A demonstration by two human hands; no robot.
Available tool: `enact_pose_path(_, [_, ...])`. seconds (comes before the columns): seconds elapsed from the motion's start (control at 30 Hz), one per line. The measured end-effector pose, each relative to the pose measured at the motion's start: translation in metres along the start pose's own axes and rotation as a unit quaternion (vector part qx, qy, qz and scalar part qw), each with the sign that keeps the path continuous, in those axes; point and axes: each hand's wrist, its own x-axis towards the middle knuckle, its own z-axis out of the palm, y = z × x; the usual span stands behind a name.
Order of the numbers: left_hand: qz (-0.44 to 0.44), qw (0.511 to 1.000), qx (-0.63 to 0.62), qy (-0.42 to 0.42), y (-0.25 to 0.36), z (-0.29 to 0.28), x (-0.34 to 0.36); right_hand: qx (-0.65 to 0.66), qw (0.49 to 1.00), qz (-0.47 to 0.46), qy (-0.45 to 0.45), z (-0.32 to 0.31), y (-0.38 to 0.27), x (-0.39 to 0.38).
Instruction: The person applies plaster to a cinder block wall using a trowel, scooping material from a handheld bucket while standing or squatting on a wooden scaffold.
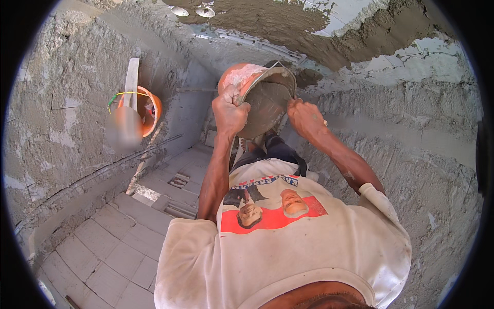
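Note:
An orange bucket point(237, 75), smeared with mortar, is tilted with its mouth toward me. Grey wet mortar point(266, 105) coats or fills its inside; how deep cannot be told. At the left side of the rim my left hand point(231, 110) is closed in a grip. My right hand point(307, 119) holds the rim's right side with curled fingers. Both forearms reach forward from my pale printed shirt point(309, 247). Below the bucket, my dark trousers point(272, 150) show in part.
Rough plastered walls point(422, 149) rise on both sides. Far left is another orange bucket point(156, 112) with a long pale board point(131, 77) at it; the area below is blurred. Block-like paving point(110, 242) spreads at lower left. Two white lamps point(205, 11) show at the top.

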Motion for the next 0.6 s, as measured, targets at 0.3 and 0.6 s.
enact_pose_path(0.3, [0.003,0.991,-0.133,0.015,-0.002,-0.02,0.011,0.416,0.907,0.008,-0.063,0.016,-0.016,-0.015])
enact_pose_path(0.6, [-0.082,0.962,-0.23,0.125,-0.041,-0.04,-0.011,0.307,0.95,0.017,-0.058,0.03,-0.024,-0.013])
